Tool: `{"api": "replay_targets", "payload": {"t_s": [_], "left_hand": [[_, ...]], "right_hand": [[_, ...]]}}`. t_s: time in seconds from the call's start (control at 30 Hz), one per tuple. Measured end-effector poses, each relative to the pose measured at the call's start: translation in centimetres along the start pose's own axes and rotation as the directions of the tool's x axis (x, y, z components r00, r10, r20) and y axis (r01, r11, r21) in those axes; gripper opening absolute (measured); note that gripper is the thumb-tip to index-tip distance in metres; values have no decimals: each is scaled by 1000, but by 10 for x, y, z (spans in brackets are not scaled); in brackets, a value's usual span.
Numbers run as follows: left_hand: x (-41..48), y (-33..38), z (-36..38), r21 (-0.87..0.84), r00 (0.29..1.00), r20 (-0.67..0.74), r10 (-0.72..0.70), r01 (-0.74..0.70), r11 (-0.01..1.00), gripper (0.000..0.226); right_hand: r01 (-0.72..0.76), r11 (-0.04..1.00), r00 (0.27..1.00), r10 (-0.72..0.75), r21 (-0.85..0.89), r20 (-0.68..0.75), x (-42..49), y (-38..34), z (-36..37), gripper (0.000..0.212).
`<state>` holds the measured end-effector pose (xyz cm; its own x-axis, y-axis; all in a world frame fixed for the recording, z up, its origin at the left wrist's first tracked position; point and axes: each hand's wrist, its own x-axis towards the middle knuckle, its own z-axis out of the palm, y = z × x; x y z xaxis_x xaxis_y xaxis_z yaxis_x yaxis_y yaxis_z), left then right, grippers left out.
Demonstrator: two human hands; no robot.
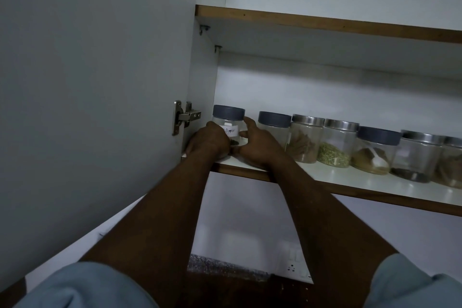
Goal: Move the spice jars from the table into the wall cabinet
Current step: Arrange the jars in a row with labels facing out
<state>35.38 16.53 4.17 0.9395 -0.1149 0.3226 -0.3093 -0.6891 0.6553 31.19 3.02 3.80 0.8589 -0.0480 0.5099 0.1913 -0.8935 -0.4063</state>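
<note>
A clear pepper jar (229, 124) with a grey lid and a white label stands at the far left of the lower cabinet shelf (350, 180). My left hand (208, 141) curls round its left side and my right hand (257, 144) wraps its right side. To the right, a row of several spice jars lines the shelf: a grey-lidded jar (273, 124), a metal-lidded jar of brown sticks (303, 140), one with green seeds (335, 147), and a grey-lidded jar of brown powder (373, 152).
The open cabinet door (95, 82) hangs at the left with its hinge (183, 116) close to my left hand. An upper shelf (325, 25) sits above the jars. Below the cabinet are a wall with a socket (292, 269) and a speckled counter edge (220, 267).
</note>
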Motion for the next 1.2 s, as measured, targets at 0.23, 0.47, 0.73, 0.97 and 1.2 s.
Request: {"api": "replay_targets", "payload": {"t_s": [0.23,0.47,0.73,0.97,1.2], "left_hand": [[1,2,3,70,1000,1,-24,24,997,60],[4,5,7,272,1000,16,-4,0,962,58],[6,4,11,271,1000,-23,-18,23,962,60],[3,5,11,190,993,-73,-87,100,977,63],[-5,5,9,165,991,-129,-31,53,985,46]], "right_hand": [[-41,998,995,45,-46,93,2,-3,1,98],[-85,995,985,93,-56,147,4,-5,0,95],[-126,987,967,145,-104,211,8,-5,-1,91],[-152,975,953,188,-159,238,12,-3,1,92],[-142,980,963,169,-138,209,14,0,3,94]]}}
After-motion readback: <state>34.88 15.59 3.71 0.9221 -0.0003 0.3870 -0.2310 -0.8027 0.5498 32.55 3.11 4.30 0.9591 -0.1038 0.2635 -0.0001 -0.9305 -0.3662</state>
